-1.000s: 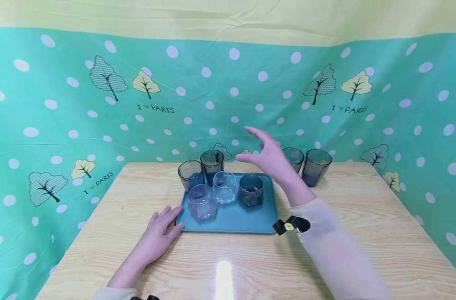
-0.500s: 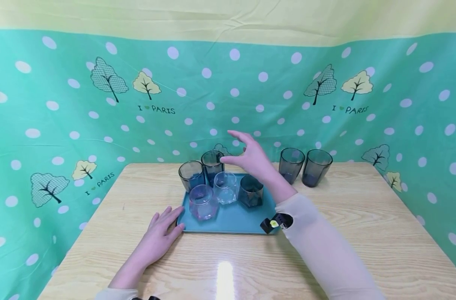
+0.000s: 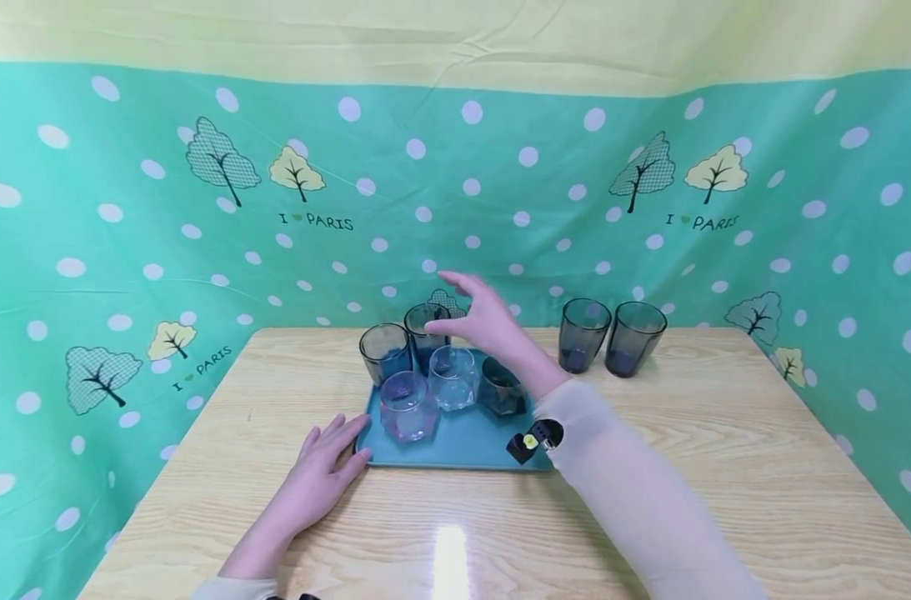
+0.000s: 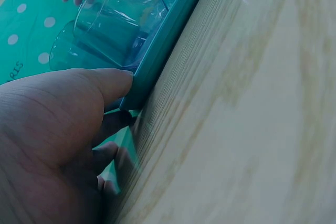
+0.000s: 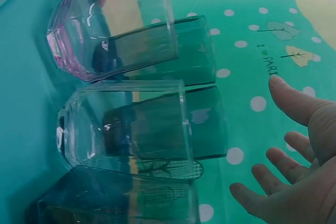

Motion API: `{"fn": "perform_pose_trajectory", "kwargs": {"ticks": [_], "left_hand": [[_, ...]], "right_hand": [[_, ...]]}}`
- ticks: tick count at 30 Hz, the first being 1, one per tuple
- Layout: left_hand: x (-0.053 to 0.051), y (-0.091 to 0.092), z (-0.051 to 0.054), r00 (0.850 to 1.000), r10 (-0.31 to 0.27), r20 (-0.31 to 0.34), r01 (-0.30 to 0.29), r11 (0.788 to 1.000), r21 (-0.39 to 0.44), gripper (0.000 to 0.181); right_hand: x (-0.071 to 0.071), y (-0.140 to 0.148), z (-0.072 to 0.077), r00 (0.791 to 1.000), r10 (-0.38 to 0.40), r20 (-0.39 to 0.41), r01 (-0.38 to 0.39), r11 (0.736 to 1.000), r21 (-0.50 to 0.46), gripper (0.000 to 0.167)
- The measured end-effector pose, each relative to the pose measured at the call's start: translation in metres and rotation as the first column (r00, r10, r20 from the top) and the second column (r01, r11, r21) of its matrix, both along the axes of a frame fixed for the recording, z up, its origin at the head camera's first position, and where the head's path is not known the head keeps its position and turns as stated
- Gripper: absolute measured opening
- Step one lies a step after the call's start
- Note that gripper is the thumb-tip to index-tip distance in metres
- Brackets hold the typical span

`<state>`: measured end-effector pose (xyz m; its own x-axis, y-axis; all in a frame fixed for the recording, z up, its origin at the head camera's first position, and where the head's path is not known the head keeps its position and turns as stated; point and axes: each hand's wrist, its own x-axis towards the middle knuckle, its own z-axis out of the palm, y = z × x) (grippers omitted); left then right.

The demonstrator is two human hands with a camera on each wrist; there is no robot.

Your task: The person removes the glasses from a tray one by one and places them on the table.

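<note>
A teal tray (image 3: 455,452) holds several glasses. Two tall smoky tumblers, a left one (image 3: 383,358) and one beside it (image 3: 419,343), stand at its back left. In front are a pink-tinted glass (image 3: 407,408), a clear glass (image 3: 452,380) and a low dark glass (image 3: 500,398). My right hand (image 3: 485,323) hovers over the tray's back, thumb and fingers spread, holding nothing; it partly covers the second tumbler. In the right wrist view, a gap separates its fingers from the glasses. My left hand (image 3: 322,467) touches the tray's front left corner, thumb against the rim.
Two more smoky tumblers, a nearer-left one (image 3: 583,337) and a right one (image 3: 633,340), stand on the wooden table (image 3: 725,467) right of the tray. A green dotted curtain (image 3: 455,192) hangs behind and along both sides.
My right hand has moved left and slightly down, from near the two right-hand tumblers to beside the back tumbler on the tray. My left hand has stayed at the tray corner.
</note>
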<state>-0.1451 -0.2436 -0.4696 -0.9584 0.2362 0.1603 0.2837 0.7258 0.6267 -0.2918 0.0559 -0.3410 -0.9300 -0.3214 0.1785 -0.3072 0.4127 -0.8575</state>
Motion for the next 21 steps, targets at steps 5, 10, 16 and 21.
{"fn": "perform_pose_trajectory", "kwargs": {"ticks": [5,10,16,21], "left_hand": [[0.000,0.000,-0.002,1.000,0.002,0.002,-0.002,1.000,0.000,0.054],[0.000,0.000,-0.001,1.000,0.001,-0.005,-0.001,1.000,-0.003,0.054],[0.000,0.000,-0.001,1.000,0.002,-0.010,-0.002,1.000,-0.003,0.054],[0.000,0.000,-0.001,1.000,0.004,-0.007,-0.004,1.000,-0.009,0.054]], "right_hand": [[-0.003,-0.007,-0.006,1.000,0.003,0.014,-0.003,1.000,0.027,0.089],[-0.006,-0.012,-0.013,1.000,0.017,0.020,-0.017,0.999,0.033,0.089],[-0.008,-0.015,-0.018,0.999,0.026,0.037,-0.028,0.998,0.065,0.090],[-0.010,-0.017,-0.023,0.999,0.016,0.045,-0.021,0.993,0.113,0.091]]}}
